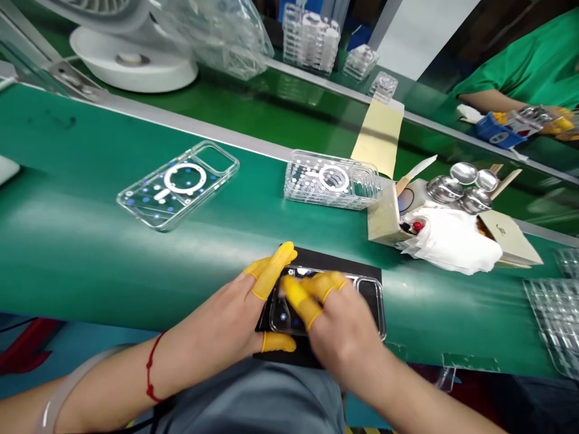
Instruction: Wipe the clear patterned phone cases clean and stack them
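A clear phone case (283,317) with small flower prints lies flat on a black pad (335,259) at the table's front edge. My left hand (242,307), with yellow finger cots, grips the left end of the case, fingers along its far side and thumb along its near side. Over the middle of the case is my right hand (339,319), its yellow-covered fingers bent together and pointing down at the surface. Those fingertips are blurred, and whatever may be between them is hidden. The right hand covers much of the case.
Another clear case (178,187) with a white ring lies at left. Behind the pad is a stack of clear cases (332,181). A box of tools and white cloths (461,241) stands at right, near clear trays (554,313). Across the rail, a person in a green sleeve (520,66) works.
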Action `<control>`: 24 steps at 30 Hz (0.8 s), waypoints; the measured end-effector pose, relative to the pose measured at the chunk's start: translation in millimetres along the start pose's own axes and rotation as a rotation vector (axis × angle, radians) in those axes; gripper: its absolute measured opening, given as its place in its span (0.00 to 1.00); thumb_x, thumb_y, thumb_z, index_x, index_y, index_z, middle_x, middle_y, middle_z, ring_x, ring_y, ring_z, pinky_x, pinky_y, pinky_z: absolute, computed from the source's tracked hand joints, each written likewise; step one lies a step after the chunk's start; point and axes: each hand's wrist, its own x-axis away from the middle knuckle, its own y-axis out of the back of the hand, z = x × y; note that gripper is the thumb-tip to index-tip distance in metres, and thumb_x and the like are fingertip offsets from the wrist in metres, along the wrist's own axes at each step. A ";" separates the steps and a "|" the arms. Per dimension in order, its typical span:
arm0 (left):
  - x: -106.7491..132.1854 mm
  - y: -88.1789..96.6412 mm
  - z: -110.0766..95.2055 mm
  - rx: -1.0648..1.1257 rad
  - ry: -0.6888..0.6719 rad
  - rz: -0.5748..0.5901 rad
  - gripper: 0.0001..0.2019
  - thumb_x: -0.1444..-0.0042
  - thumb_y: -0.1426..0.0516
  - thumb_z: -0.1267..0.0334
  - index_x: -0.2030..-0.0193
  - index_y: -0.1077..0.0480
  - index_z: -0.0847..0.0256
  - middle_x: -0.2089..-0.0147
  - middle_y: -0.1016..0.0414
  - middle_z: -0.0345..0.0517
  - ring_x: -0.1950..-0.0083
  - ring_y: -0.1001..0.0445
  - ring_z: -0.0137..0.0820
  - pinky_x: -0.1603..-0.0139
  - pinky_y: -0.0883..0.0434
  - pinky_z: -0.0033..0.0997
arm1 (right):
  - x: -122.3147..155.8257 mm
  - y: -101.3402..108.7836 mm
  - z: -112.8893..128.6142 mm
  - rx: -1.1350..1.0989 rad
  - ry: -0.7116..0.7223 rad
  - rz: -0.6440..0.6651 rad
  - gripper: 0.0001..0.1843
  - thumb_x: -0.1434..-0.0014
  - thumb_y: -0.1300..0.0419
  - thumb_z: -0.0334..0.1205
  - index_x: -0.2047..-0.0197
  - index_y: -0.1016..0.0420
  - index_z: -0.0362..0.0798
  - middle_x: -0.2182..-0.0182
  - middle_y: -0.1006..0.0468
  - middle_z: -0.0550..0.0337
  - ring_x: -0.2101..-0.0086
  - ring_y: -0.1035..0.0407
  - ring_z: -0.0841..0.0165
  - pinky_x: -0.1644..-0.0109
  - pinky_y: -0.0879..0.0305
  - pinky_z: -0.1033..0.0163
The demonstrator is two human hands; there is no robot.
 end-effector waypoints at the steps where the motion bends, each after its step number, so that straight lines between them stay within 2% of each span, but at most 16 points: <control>1: 0.1 0.3 0.0 -0.003 0.002 0.002 0.62 0.43 0.28 0.50 0.18 0.69 0.54 0.25 0.36 0.70 0.26 0.32 0.58 0.29 0.27 0.57 | 0.7 2.9 -1.6 -0.048 0.023 0.037 0.19 0.25 0.50 0.30 0.42 0.19 0.44 0.59 0.16 0.52 0.57 0.25 0.61 0.48 0.26 0.57; 4: 0.0 1.8 -1.3 0.001 -0.010 0.010 0.64 0.46 0.26 0.51 0.18 0.69 0.56 0.26 0.36 0.73 0.25 0.33 0.58 0.29 0.27 0.57 | 6.7 14.0 -17.0 -0.132 0.060 0.127 0.19 0.23 0.51 0.31 0.40 0.21 0.46 0.56 0.15 0.57 0.55 0.25 0.65 0.45 0.27 0.61; 7: 0.3 2.1 -2.2 -0.010 -0.016 0.004 0.71 0.53 0.23 0.52 0.18 0.71 0.57 0.26 0.36 0.76 0.25 0.34 0.60 0.29 0.27 0.58 | 4.1 15.4 -32.2 0.044 -0.007 0.029 0.21 0.26 0.51 0.25 0.45 0.19 0.46 0.61 0.17 0.54 0.59 0.26 0.64 0.52 0.27 0.60; 9: 1.1 1.1 -1.8 -0.015 -0.010 0.001 0.71 0.53 0.23 0.51 0.18 0.72 0.56 0.26 0.36 0.76 0.26 0.32 0.62 0.31 0.26 0.60 | -1.8 10.5 -29.4 0.116 -0.021 -0.035 0.20 0.27 0.50 0.24 0.47 0.18 0.44 0.63 0.18 0.52 0.60 0.27 0.61 0.54 0.26 0.58; 10: 1.6 0.5 -1.6 -0.009 -0.004 -0.002 0.70 0.52 0.23 0.50 0.18 0.71 0.56 0.26 0.36 0.75 0.27 0.31 0.62 0.32 0.25 0.60 | -3.7 8.2 -24.0 0.097 -0.015 -0.026 0.20 0.26 0.51 0.26 0.47 0.18 0.43 0.63 0.18 0.51 0.61 0.27 0.61 0.54 0.26 0.57; 14: 2.9 -0.7 -1.2 0.004 -0.009 -0.010 0.62 0.43 0.28 0.48 0.18 0.67 0.56 0.25 0.36 0.73 0.26 0.33 0.60 0.30 0.27 0.58 | 4.3 9.8 -6.1 -0.094 0.059 0.099 0.20 0.24 0.51 0.30 0.43 0.19 0.44 0.59 0.17 0.54 0.58 0.26 0.63 0.48 0.25 0.60; 18: 3.4 -1.6 -0.1 0.002 -0.013 0.009 0.67 0.48 0.26 0.48 0.18 0.70 0.56 0.24 0.38 0.73 0.25 0.34 0.62 0.30 0.26 0.59 | 4.5 6.4 -22.1 0.043 -0.038 0.038 0.20 0.29 0.46 0.26 0.42 0.19 0.50 0.55 0.17 0.53 0.53 0.25 0.61 0.48 0.26 0.56; 20: 3.9 -2.9 1.1 -0.002 0.000 0.008 0.70 0.50 0.25 0.48 0.18 0.73 0.54 0.24 0.38 0.74 0.27 0.32 0.64 0.33 0.24 0.61 | -5.9 -1.8 -26.5 0.081 -0.068 0.012 0.20 0.29 0.47 0.25 0.42 0.19 0.48 0.56 0.16 0.52 0.53 0.25 0.59 0.48 0.25 0.53; 22: 4.5 -3.9 2.0 0.011 0.011 -0.006 0.70 0.49 0.25 0.49 0.18 0.75 0.53 0.26 0.35 0.72 0.29 0.29 0.63 0.34 0.23 0.61 | -15.0 -6.8 -22.1 0.033 -0.045 0.021 0.19 0.27 0.49 0.27 0.42 0.20 0.44 0.57 0.16 0.51 0.56 0.25 0.59 0.49 0.24 0.53; 24: 4.6 -3.6 2.0 0.029 0.013 -0.013 0.67 0.47 0.25 0.51 0.18 0.73 0.54 0.26 0.34 0.70 0.28 0.30 0.60 0.32 0.24 0.58 | -15.6 -2.8 -15.8 -0.051 0.019 0.082 0.20 0.24 0.51 0.29 0.40 0.21 0.43 0.57 0.15 0.52 0.56 0.24 0.60 0.48 0.24 0.55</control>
